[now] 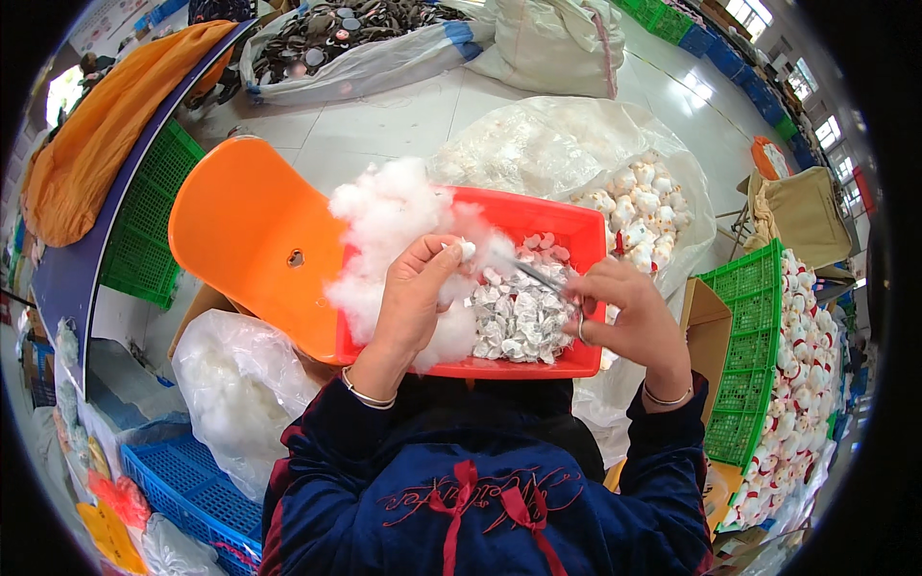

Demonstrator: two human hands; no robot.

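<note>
The left hand [415,288] is closed around a small white fabric piece [466,251], pinched between thumb and fingertips just above the red tray [576,235]. How much of the piece lies inside the palm cannot be made out; only its tip shows at about 1 o'clock from the hand. The right hand [629,312] grips a thin metal rod [536,276], which runs from its fingers toward 10 o'clock, its tip ending close to the white piece. The fingers fold over the rod's near end, so that end is hidden.

The tray rests across the person's lap and its near rim is partly covered by both wrists. Inside it, a heap of small flat white shells [519,317] fills the middle, and a cloud of white stuffing fibre [389,216] spills over the tray's left side, hiding that wall entirely. An orange plastic chair [250,230] sits at 9 o'clock from the tray, its lower part concealed behind the tray and fibre.

At 7 o'clock a clear bag of fibre [235,384] lies over a blue crate [182,480]. At 3 o'clock a green crate [744,365] holds small white stuffed figures [802,365], bent by the lens and cut off at the rim. A clear bag of similar figures [639,206] sits at 1 o'clock; their details are too small to tell.
</note>
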